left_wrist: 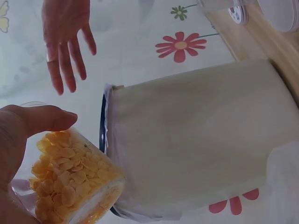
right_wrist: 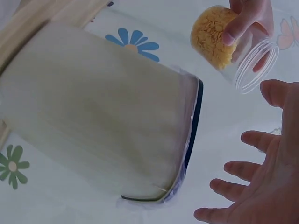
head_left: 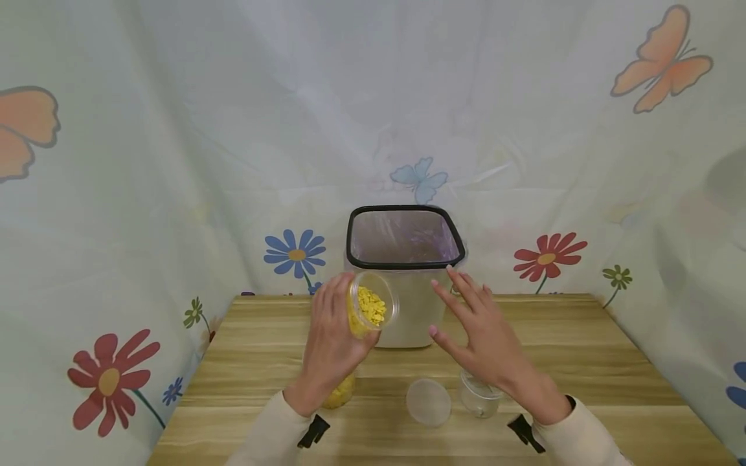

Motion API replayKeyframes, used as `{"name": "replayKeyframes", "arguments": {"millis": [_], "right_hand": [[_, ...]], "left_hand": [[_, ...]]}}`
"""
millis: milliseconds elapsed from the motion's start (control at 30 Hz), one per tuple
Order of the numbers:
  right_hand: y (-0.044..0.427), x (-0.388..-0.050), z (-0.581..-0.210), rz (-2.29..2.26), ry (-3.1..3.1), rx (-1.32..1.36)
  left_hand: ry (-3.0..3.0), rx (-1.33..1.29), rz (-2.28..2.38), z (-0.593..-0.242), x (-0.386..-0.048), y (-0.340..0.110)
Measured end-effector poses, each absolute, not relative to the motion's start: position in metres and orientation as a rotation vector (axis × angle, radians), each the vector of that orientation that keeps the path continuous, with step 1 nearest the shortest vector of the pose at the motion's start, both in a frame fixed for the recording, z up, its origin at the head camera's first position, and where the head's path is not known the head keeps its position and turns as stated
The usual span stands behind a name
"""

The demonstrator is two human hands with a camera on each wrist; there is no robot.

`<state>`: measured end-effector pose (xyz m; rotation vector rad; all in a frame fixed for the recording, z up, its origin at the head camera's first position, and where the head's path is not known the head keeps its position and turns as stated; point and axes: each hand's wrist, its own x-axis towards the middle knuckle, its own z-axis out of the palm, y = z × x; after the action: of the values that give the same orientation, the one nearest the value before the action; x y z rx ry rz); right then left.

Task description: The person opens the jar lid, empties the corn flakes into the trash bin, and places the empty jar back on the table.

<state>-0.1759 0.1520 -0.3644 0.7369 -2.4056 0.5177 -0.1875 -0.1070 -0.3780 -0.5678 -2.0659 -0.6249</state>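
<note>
My left hand [head_left: 333, 333] grips a clear screw-top jar [head_left: 373, 304] partly filled with yellow flakes [left_wrist: 70, 177]. The jar is held off the table and tilted, its uncovered mouth pointing toward my right hand [head_left: 482, 336]. That right hand is raised with fingers spread, holds nothing and stays apart from the jar. Behind both hands stands a pale waste bin [head_left: 408, 317] with a black rim [head_left: 408, 265] and a thin plastic liner. In the right wrist view the flakes lie toward the jar's bottom [right_wrist: 212, 42].
On the wooden table [head_left: 256, 362], another container with yellow contents [head_left: 340, 393] is partly hidden below my left wrist. A round translucent lid [head_left: 429, 402] lies near the middle. Beside it, a clear container [head_left: 480, 398] sits under my right hand. A flower-printed curtain [head_left: 291, 149] hangs behind.
</note>
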Motion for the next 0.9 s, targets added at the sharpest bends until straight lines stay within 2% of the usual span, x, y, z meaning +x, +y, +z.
{"name": "replayKeyframes", "arguments": {"millis": [300, 633, 900], "right_hand": [[0.160, -0.189, -0.339, 0.500, -2.482, 0.727], [0.168, -0.218, -0.322, 0.491, -2.410, 0.716], [0.171, -0.236, -0.306, 0.446, -2.641, 0.661]], "left_hand": [[-2.050, -0.568, -0.592, -0.353, -0.203, -0.112], [-2.040, -0.599, -0.536, -0.333, -0.221, -0.114], [-2.053, -0.613, -0.470, -0.320, -0.232, -0.114]]}}
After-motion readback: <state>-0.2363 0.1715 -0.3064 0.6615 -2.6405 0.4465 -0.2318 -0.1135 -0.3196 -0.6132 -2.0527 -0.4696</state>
